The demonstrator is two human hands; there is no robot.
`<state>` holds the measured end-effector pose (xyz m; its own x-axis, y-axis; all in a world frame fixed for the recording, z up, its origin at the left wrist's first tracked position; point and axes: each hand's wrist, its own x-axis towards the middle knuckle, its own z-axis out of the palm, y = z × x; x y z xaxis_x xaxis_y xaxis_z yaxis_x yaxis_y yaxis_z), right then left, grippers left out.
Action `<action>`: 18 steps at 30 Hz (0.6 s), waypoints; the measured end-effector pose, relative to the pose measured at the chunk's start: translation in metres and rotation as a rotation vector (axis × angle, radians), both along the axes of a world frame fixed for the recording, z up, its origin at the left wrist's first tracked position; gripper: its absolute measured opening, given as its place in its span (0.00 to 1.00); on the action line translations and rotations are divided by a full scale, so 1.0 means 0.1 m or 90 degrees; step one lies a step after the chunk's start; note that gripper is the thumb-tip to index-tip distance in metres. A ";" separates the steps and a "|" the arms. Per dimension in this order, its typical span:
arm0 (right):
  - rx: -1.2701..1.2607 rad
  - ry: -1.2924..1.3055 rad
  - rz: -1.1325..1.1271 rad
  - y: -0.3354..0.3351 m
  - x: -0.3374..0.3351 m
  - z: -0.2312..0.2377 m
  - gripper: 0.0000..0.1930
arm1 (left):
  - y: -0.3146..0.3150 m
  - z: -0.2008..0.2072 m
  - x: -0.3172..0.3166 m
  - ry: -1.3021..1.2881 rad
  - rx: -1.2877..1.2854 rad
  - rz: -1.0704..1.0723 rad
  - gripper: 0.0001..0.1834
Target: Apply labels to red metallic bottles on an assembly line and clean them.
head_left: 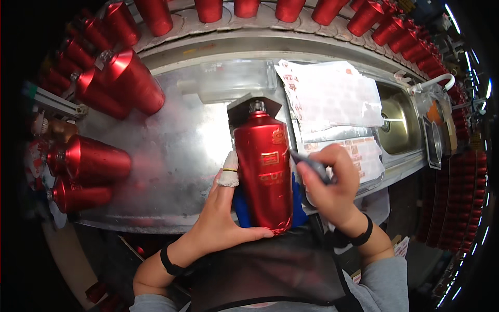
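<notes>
A glossy red bottle [265, 200] with gold lettering lies in front of me, its clear-topped neck pointing away and its base toward my body. My left hand [215, 216] grips it from the left, the thumb pressed against the base and a finger in a white cover with a yellow band along the side. A dark, pen-shaped tool [314, 167] is pinched in my right hand [337, 188]. Its tip is at the bottle's right edge beside the lettering; whether it touches cannot be made out. Blue material [298, 205] shows under the bottle, and a dark angular support [239, 111] surrounds its neck.
Several red bottles [132, 83] lie or lean on the metal worktop [171, 182] at left. Red bottles line a curved conveyor [249, 26] at the back. Stencil-like printed sheets [332, 96] lie at right, near a sink [399, 122]. A clear plastic bin [236, 78] stands behind the bottle.
</notes>
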<state>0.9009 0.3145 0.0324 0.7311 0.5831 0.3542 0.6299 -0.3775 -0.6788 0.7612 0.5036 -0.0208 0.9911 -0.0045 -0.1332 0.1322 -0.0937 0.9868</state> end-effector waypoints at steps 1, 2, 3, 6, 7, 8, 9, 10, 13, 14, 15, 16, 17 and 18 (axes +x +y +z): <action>-0.011 -0.067 0.089 0.00 -0.06 0.01 0.13 | -0.02 0.01 -0.04 -0.040 0.048 0.040 0.73; -0.022 -0.132 0.178 0.01 -0.13 0.03 0.15 | -0.04 0.02 -0.06 -0.038 0.044 0.036 0.73; -0.017 -0.176 0.240 0.05 -0.17 0.06 0.20 | -0.05 0.04 -0.07 -0.036 0.061 0.048 0.71; 0.035 -0.155 0.373 0.15 -0.19 0.02 0.21 | -0.03 0.02 -0.07 -0.028 0.052 0.062 0.68; 0.036 -0.154 0.374 0.15 -0.17 0.02 0.21 | -0.02 0.01 -0.07 -0.022 0.026 0.065 0.66; 0.041 -0.152 0.336 0.14 -0.15 0.04 0.20 | 0.00 0.01 -0.07 -0.021 0.027 0.067 0.66; 0.044 -0.150 0.297 0.13 -0.13 0.08 0.20 | 0.02 0.02 -0.07 -0.032 0.048 0.041 0.63; 0.004 -0.191 0.251 0.14 -0.10 0.16 0.17 | 0.03 0.03 -0.08 -0.043 0.069 0.015 0.60; 0.016 -0.237 0.387 0.25 -0.17 0.03 0.17 | 0.03 0.01 -0.08 -0.028 -0.003 0.023 0.55; 0.004 -0.147 0.485 0.22 -0.18 0.08 0.17 | 0.03 -0.02 -0.07 -0.029 -0.003 0.020 0.55; 0.034 -0.126 0.428 0.21 -0.16 0.06 0.18 | 0.04 -0.07 -0.09 -0.049 -0.009 0.029 0.54; 0.063 -0.105 0.372 0.19 -0.11 0.04 0.19 | 0.05 -0.10 -0.11 -0.069 -0.015 0.039 0.52; 0.026 -0.158 0.271 0.18 -0.01 0.12 0.20 | 0.06 -0.09 -0.11 -0.066 -0.014 0.041 0.52; 0.005 -0.141 0.271 0.16 0.08 0.16 0.19 | 0.06 -0.06 -0.07 -0.059 -0.068 0.059 0.50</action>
